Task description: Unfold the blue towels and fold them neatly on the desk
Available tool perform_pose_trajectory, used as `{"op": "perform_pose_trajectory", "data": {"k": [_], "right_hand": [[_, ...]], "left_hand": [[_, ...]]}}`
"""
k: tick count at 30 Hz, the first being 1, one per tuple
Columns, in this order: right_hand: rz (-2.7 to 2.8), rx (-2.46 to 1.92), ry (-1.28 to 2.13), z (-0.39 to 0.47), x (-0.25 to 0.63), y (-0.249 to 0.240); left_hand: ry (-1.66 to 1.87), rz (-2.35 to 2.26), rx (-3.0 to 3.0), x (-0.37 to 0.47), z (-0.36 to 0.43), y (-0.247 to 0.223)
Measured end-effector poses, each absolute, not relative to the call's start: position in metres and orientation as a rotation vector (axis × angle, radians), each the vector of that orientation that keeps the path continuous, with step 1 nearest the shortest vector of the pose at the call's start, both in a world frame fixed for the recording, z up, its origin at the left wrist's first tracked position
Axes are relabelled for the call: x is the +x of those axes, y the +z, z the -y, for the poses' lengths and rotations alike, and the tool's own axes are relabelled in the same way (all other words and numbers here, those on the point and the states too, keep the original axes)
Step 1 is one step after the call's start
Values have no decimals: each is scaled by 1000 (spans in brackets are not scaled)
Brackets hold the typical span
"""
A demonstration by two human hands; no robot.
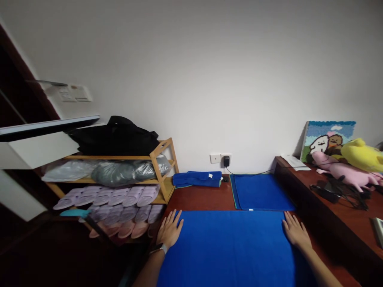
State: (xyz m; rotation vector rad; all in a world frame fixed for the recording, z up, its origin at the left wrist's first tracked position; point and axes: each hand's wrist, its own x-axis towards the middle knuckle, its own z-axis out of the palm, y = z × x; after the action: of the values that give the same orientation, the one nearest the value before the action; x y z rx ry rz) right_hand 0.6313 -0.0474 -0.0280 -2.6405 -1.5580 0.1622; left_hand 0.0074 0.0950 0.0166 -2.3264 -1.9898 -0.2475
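A large blue cloth [227, 247] lies spread flat on the reddish-brown wooden surface [203, 199] before me. My left hand [169, 229] rests flat at its far left corner, fingers spread, with a watch on the wrist. At the far right corner my right hand [296, 231] lies palm down, fingers stretched out over the cloth's edge. Beyond the spread cloth, a flat folded blue cloth [263, 192] with green edging sits at the right. To its left, against the wall, is a rolled or bunched blue cloth [196, 179] with a white tag.
On the left stands a wooden rack [161, 179] with several slippers [119, 196], plastic-wrapped bundles and a black bag [116, 137]. A black plug [226, 161] sits in the wall socket. The raised right ledge [338, 215] holds plush toys [344, 173], cables and a picture [330, 137].
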Motion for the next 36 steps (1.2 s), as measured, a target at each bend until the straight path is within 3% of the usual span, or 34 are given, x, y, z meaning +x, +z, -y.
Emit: {"op": "perform_pose_trajectory", "data": {"k": [14, 18, 23, 26, 30, 36], "right_hand": [[1497, -2643, 111, 39, 609, -10], [1698, -2337, -20, 14, 499, 27], [2173, -1783, 362, -15, 325, 57], [2224, -1748, 501, -21, 291, 58], [2149, -1885, 465, -6, 349, 39], [1770, -2334, 262, 40, 530, 4]], "left_hand": [[-386, 1804, -2356, 9, -89, 18], [-386, 1857, -2403, 8, -89, 15], [-377, 1891, -2417, 5, -92, 11], [-379, 1888, -2431, 2, -97, 7], [-403, 1881, -2429, 2, -101, 5], [-438, 1866, -2423, 4, -100, 5]]}}
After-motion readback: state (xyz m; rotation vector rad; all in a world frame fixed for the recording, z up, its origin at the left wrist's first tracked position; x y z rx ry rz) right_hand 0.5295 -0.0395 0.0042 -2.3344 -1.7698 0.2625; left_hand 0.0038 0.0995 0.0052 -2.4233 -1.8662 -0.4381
